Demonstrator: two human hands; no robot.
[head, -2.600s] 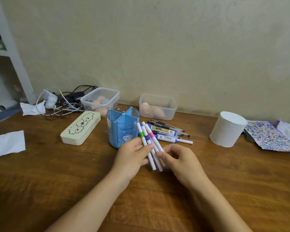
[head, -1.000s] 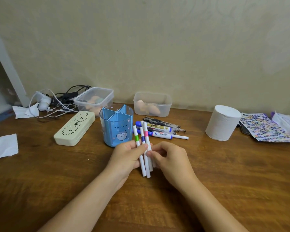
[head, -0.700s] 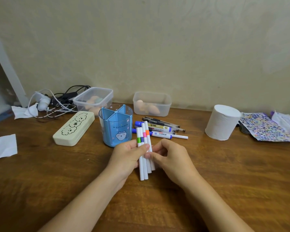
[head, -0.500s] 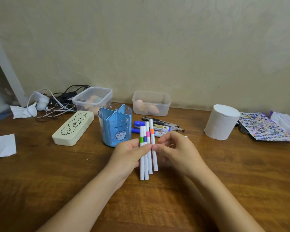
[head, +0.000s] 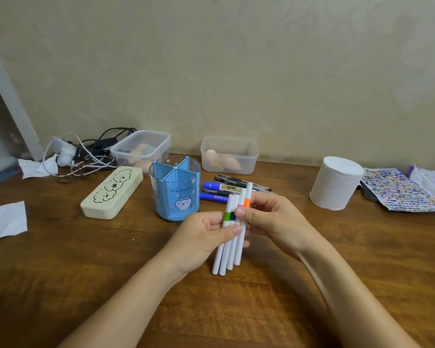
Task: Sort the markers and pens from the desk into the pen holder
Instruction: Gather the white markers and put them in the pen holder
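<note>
A bundle of several white markers with green, dark blue, pink and orange bands stands almost upright above the desk. My left hand grips the bundle from the left. My right hand pinches it from the right, thumb near the coloured bands. Just behind and to the left stands the blue pen holder, divided into compartments that look empty. A pile of pens and blue-capped markers lies on the desk right of the holder, partly hidden by my fingers.
A cream pencil case lies left of the holder. Two clear plastic boxes sit by the wall, with tangled cables at far left. A white paper roll and sticker sheet are at right.
The fanned, tilted markers have been gathered into a tighter, more upright bundle between both hands. My right hand has shifted higher on the bundle.
</note>
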